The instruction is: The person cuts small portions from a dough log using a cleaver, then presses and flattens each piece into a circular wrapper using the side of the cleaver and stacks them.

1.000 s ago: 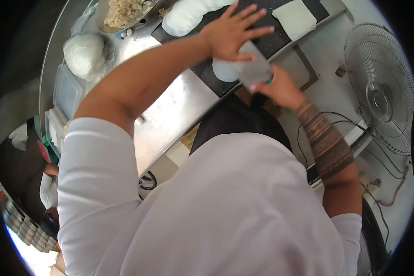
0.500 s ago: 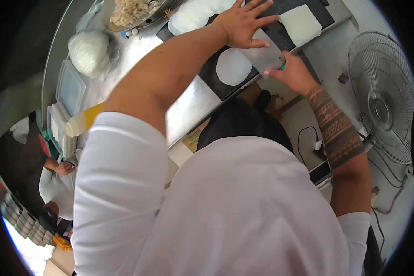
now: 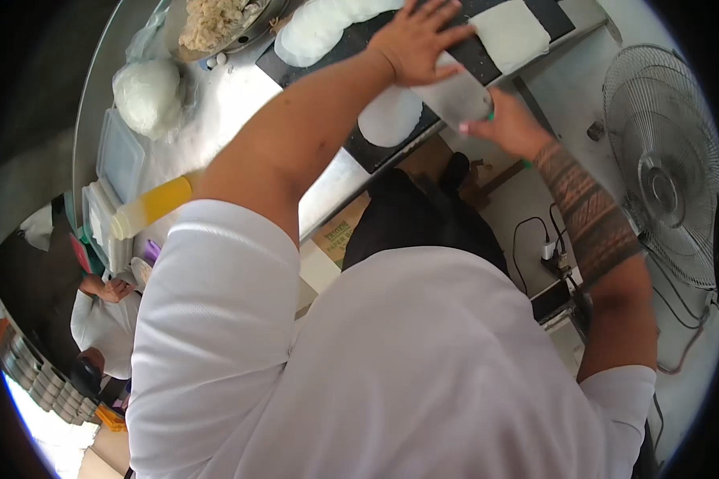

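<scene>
My right hand (image 3: pixel 511 124) is closed round the handle of a wide-bladed cleaver (image 3: pixel 461 97), its green handle only partly showing. The blade lies flat over a black board (image 3: pixel 359 160) at the counter's front edge. My left hand (image 3: pixel 418 44) is palm down with fingers spread, its palm and thumb over the far end of the blade. What lies under the blade is hidden. Beside the blade rests a thin round white dough wrapper (image 3: pixel 390 118). Farther back on the board are overlapping white wrappers (image 3: pixel 311 33). A folded white cloth (image 3: pixel 510 36) lies right of my left hand.
A metal bowl of pale filling (image 3: pixel 216 24) stands at the back. On the left are a plastic-wrapped white lump (image 3: pixel 148 96), a yellow bottle (image 3: pixel 152 207) and plastic containers (image 3: pixel 120 156). A fan (image 3: pixel 659 168) stands right. Another person's hands (image 3: pixel 112 289) show far left.
My view has shifted slightly, and more of the yellow bottle shows. Both hands stay at the cleaver; its blade covers part of the round wrapper's side as before.
</scene>
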Motion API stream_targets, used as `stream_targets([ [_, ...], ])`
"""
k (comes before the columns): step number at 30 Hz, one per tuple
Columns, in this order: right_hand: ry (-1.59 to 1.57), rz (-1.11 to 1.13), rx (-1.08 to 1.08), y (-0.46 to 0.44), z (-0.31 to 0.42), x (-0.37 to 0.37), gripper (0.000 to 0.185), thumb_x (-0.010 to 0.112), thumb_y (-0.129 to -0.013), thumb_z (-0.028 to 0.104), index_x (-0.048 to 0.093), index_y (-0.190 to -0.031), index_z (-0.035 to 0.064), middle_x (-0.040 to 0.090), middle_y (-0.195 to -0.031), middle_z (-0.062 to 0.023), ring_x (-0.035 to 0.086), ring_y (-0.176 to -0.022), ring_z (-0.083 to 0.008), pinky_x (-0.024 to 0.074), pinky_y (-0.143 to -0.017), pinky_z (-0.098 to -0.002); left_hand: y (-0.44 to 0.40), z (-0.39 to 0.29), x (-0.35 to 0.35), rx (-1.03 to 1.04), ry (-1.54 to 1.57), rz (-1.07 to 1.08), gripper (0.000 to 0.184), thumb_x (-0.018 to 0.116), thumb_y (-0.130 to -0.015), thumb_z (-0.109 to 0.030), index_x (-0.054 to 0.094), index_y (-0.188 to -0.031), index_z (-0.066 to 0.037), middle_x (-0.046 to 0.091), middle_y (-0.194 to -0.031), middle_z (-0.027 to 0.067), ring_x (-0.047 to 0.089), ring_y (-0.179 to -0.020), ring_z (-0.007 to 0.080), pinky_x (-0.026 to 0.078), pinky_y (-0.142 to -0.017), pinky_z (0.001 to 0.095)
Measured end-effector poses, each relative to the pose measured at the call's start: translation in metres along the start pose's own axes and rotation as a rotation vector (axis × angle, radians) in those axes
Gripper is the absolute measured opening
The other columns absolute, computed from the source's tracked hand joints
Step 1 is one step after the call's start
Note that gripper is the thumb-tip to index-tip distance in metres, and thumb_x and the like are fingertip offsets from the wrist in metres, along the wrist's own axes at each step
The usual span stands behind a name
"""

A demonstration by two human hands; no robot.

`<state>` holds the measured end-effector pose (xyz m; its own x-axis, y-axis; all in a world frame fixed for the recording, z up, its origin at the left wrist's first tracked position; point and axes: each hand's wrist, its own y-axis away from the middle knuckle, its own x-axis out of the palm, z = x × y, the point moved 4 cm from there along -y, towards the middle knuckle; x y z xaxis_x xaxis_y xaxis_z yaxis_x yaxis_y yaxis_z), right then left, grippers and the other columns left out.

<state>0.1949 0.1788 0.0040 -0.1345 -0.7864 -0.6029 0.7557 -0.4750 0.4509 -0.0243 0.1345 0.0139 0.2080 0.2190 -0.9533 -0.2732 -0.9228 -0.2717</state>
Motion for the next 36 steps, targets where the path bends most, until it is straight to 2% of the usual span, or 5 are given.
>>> stream_targets([
  [3,0.074,-0.058,0.004,0.000,0.016,-0.009,0.060,0.086,-0.089,0.035,0.062,-0.125,-0.0063,0.072,-0.117,-0.0264,0.071,-0.112,-0.0364,0.0544,-0.098,-0.0436,0.002,0.020,-0.017,-0.283,0.158,-0.044,0.086,0.064,-0.091,-0.063,0.044,-0.160,-0.015,0.032,-0.168,0.0279,0.032,-0.154,0.0491,0.025,-0.123,0.0672],
  [7,-0.172,-0.083,0.110,0.062,0.011,0.034,0.055,0.083,-0.092,0.032,0.062,-0.126,-0.0054,0.073,-0.116,-0.0260,0.071,-0.111,-0.0391,0.0548,-0.097,-0.0441,0.031,0.018,-0.034,-0.726,0.348,0.114,0.047,0.064,-0.097,-0.052,0.077,-0.115,-0.011,0.077,-0.098,0.0163,0.075,-0.097,0.0338,0.057,-0.088,0.0452],
  [10,-0.207,0.078,0.137,0.113,0.004,0.056,0.055,0.083,-0.092,0.033,0.062,-0.128,-0.0033,0.073,-0.117,-0.0239,0.071,-0.111,-0.0385,0.0546,-0.097,-0.0440,0.061,-0.018,-0.054,-0.808,0.647,0.805,0.046,0.069,-0.095,-0.050,0.077,-0.114,-0.008,0.075,-0.094,0.0174,0.073,-0.097,0.0372,0.058,-0.085,0.0459],
  [25,-0.265,-0.045,-0.028,0.022,0.042,0.093,0.059,0.084,-0.089,0.034,0.063,-0.127,-0.0065,0.071,-0.123,-0.0281,0.069,-0.119,-0.0411,0.0547,-0.101,-0.0462,0.132,-0.027,-0.070,-1.197,0.944,-0.055,0.021,0.073,-0.091,-0.002,0.064,-0.110,0.001,0.068,-0.094,0.0084,0.069,-0.080,0.0162,0.060,-0.069,0.0306],
  [36,-0.226,0.000,-0.007,0.119,0.000,0.074,0.063,0.083,-0.089,0.038,0.062,-0.131,-0.0048,0.073,-0.119,-0.0258,0.070,-0.114,-0.0413,0.0543,-0.100,-0.0460,0.011,0.006,-0.211,-0.731,0.917,-0.309,0.022,0.077,-0.093,-0.004,0.065,-0.112,-0.001,0.068,-0.100,0.0058,0.069,-0.087,0.0152,0.060,-0.078,0.0311],
])
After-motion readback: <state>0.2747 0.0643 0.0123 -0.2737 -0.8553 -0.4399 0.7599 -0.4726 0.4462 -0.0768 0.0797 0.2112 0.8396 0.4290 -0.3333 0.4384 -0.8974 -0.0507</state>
